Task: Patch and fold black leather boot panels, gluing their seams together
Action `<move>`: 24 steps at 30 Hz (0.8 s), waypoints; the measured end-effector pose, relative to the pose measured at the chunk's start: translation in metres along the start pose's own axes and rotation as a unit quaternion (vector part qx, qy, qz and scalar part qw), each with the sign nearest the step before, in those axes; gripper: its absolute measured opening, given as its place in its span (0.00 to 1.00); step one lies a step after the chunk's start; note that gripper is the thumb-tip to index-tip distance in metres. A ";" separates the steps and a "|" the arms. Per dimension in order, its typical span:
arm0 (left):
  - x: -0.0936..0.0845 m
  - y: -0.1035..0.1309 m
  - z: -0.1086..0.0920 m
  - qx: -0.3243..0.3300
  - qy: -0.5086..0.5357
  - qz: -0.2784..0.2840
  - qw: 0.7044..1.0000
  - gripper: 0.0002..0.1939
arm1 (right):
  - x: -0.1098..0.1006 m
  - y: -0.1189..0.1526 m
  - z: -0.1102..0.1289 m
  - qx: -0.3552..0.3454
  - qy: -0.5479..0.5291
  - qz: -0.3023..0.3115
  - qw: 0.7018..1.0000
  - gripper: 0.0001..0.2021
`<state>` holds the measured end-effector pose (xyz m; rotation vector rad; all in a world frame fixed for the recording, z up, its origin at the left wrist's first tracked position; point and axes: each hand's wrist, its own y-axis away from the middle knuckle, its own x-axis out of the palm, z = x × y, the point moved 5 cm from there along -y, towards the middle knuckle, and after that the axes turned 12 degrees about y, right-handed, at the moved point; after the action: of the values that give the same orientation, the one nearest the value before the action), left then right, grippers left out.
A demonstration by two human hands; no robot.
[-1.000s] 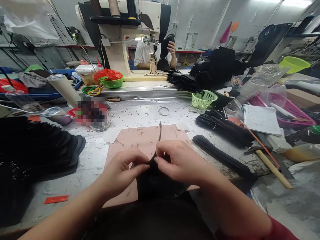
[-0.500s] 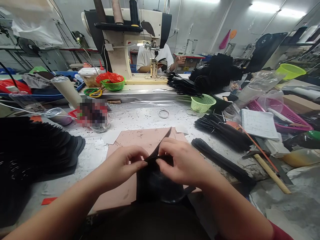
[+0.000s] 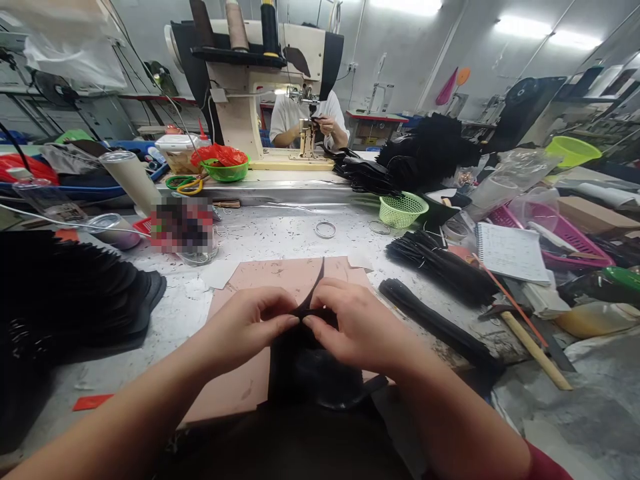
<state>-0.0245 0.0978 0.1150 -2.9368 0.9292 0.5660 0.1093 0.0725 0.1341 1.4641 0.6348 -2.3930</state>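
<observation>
My left hand (image 3: pixel 257 323) and my right hand (image 3: pixel 357 327) meet over a pinkish board (image 3: pixel 245 377). Between them is a black leather-like piece (image 3: pixel 325 383), its lower part glossy and close to my body. The left thumb and fingers pinch its upper edge. Just beside them, the right thumb and fingers pinch the same edge. From between the hands a narrow black strip (image 3: pixel 317 277) sticks up and away. Whether strip and piece are joined is hidden by my fingers.
Stacked black pieces (image 3: pixel 115 300) lie left; bundled black strips (image 3: pixel 440 327) and a wooden-handled hammer (image 3: pixel 535 350) lie right. Beyond stand a green basket (image 3: pixel 403 211), a metal ring (image 3: pixel 325 229), scissors (image 3: pixel 190 185) and a sewing machine (image 3: pixel 235 87). A person in white (image 3: pixel 287 120) sits behind it.
My hands have shifted slightly left and sit closer together on the black edge. The strip's tip has swung left and stands more upright. The person behind has drawn a raised hand in.
</observation>
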 end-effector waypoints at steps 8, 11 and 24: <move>0.000 0.001 0.005 0.019 0.021 -0.004 1.000 0.08 | 0.000 0.006 0.003 -0.039 -0.008 -0.047 0.998 0.03; 0.001 0.002 0.003 0.035 0.024 -0.002 0.999 0.08 | 0.001 0.007 0.006 -0.053 0.015 -0.066 0.996 0.03; 0.001 0.006 -0.002 0.073 -0.011 -0.010 0.997 0.09 | 0.004 0.005 0.007 -0.041 -0.036 -0.062 0.997 0.06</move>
<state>-0.0265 0.0926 0.1170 -2.8014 0.8964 0.5036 0.1047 0.0650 0.1324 1.3341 0.8191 -2.4687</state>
